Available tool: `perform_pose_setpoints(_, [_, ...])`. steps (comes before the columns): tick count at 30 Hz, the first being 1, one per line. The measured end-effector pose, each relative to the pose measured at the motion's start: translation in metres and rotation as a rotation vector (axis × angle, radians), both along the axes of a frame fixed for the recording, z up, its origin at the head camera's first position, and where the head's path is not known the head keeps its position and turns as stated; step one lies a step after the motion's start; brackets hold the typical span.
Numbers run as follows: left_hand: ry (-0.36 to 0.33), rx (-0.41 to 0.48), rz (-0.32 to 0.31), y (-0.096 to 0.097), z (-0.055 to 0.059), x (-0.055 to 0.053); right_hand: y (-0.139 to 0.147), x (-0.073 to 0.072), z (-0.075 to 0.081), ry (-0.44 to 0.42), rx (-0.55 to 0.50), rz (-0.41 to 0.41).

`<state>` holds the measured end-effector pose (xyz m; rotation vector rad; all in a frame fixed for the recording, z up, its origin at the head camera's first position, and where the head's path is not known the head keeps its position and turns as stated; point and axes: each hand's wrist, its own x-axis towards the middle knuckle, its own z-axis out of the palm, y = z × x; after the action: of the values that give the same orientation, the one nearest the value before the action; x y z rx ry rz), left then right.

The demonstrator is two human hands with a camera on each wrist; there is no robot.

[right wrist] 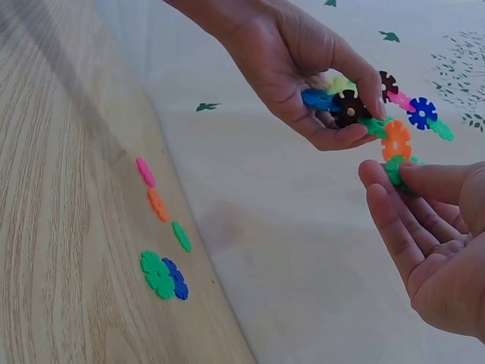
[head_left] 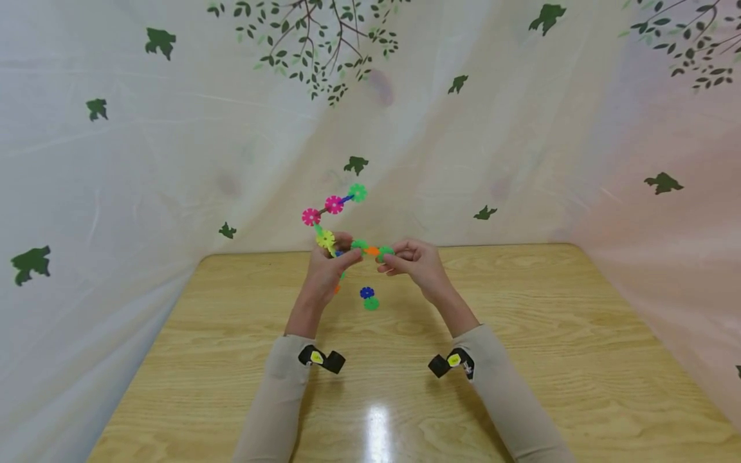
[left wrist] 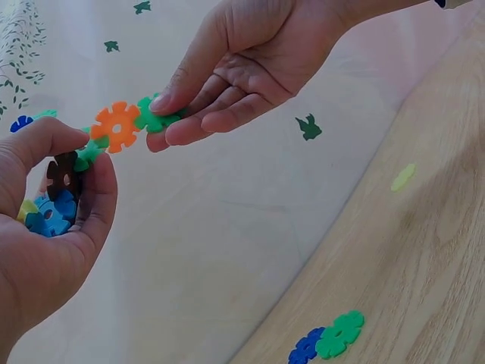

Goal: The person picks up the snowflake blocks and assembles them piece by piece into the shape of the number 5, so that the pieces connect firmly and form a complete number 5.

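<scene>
My left hand (head_left: 324,276) grips a chain of interlocking plastic snowflake discs, its thumb and fingers pinching a green disc (left wrist: 89,154). Against that palm sit a brown disc (left wrist: 61,174) and a blue disc (left wrist: 54,214) of the chain. The far part, with pink discs (head_left: 334,204) and a yellow disc (head_left: 325,238), rises beyond the left hand. An orange disc (left wrist: 116,127) bridges the space between the hands. At the chain's near end, my right hand (head_left: 425,267) pinches another green disc (right wrist: 394,171) between thumb and fingers, edge to edge with the orange one.
On the wooden table (head_left: 521,360) lie a blue disc (head_left: 367,292) and a green disc (head_left: 372,303), overlapping. The right wrist view shows loose pink (right wrist: 145,172), orange and green discs near the table's edge. A curtain (head_left: 579,161) with leaf prints hangs behind.
</scene>
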<state>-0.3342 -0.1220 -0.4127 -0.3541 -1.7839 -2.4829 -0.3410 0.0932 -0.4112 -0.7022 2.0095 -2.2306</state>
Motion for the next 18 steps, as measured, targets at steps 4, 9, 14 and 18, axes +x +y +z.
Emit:
perform_pose_setpoints(4, [-0.004,-0.051,0.010,0.0011,0.0002,0.0006,0.0003,0.0006,0.0001,-0.012,-0.002,0.003])
perform_pose_setpoints(9, [0.007,-0.043,-0.033,0.0013,0.0006,0.0005,0.0013,0.0000,-0.0001,-0.021,0.008,0.002])
perform_pose_setpoints(14, [-0.020,-0.073,-0.050,0.0001,0.0001,-0.0002,0.0017,-0.0006,0.0001,-0.024,0.021,0.006])
perform_pose_setpoints(18, [-0.027,-0.108,-0.048,-0.0009,-0.0001,0.0002,0.0023,-0.0006,-0.0004,-0.022,0.023,0.017])
